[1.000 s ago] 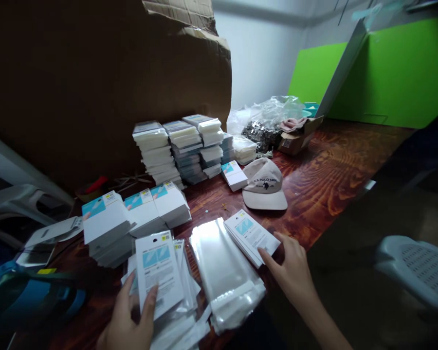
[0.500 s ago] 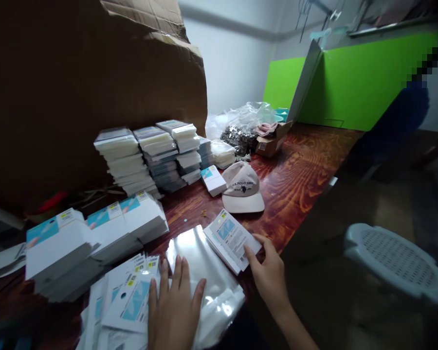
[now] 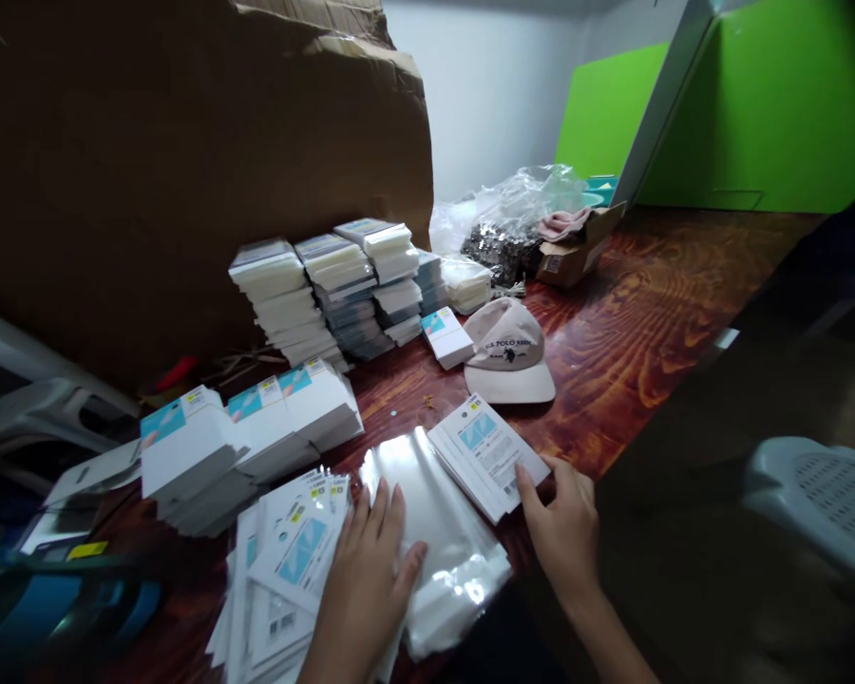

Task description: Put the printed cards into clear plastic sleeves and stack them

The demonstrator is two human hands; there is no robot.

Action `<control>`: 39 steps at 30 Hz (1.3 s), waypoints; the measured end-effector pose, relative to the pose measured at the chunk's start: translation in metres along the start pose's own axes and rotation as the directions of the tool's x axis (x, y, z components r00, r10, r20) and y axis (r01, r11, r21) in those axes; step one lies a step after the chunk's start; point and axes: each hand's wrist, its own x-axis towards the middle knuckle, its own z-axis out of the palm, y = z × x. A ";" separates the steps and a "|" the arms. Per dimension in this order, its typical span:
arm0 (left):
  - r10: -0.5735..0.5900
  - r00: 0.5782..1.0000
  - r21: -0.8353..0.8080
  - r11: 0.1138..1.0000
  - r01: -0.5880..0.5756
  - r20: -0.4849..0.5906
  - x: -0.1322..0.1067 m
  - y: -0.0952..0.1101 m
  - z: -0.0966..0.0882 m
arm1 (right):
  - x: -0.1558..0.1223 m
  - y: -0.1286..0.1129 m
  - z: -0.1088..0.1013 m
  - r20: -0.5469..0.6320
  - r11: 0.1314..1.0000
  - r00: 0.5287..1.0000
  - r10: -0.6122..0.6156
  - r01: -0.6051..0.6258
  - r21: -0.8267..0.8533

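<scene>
My left hand lies flat with its fingers stretched out. It rests between a fanned pile of printed cards, some in clear sleeves, and a stack of clear plastic bags, touching the edges of both. My right hand pinches the near right corner of a small stack of printed cards, thumb on top and the other fingers curled at the side. This stack lies against the right edge of the bags. How many cards the fingers grip, I cannot tell.
Banded blocks of white cards stand to the left, with tall stacks of packed cards behind. A cap sits beside a small card block. Farther back are a carton and plastic wrap. A stool stands right.
The camera view has turned left and down, so everything sits farther right in the picture. Both hands keep nearly the same places on the bags and cards.
</scene>
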 end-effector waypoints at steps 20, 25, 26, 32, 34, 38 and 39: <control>-0.422 0.907 0.092 0.903 0.420 0.002 -0.053 -0.100 -0.018 | -0.001 0.017 0.008 -0.010 0.995 0.997 -0.078 0.077 -0.067; -0.475 0.879 -0.043 0.880 0.474 -0.039 -0.054 -0.102 -0.025 | -0.001 0.016 0.007 -0.010 0.995 0.997 -0.079 0.078 -0.063; -0.478 0.877 -0.051 0.878 0.476 -0.042 -0.054 -0.102 -0.026 | -0.001 0.016 0.007 -0.008 0.995 0.997 -0.078 0.077 -0.061; -0.475 0.875 -0.065 0.880 0.470 -0.095 -0.069 -0.121 -0.020 | 0.001 0.017 0.006 0.020 0.997 0.998 -0.053 0.053 -0.047; -0.464 0.875 -0.033 0.885 0.464 -0.138 -0.074 -0.127 -0.019 | 0.002 0.017 0.006 0.031 0.998 0.998 -0.046 0.047 -0.036; -0.341 0.898 0.034 0.931 0.364 -0.278 -0.060 -0.103 -0.026 | 0.003 0.015 0.005 0.039 1.000 0.999 -0.027 0.027 -0.005; -0.272 0.920 0.044 0.954 0.296 -0.282 -0.050 -0.089 -0.027 | 0.003 0.015 0.005 0.038 1.000 0.999 -0.021 0.021 0.003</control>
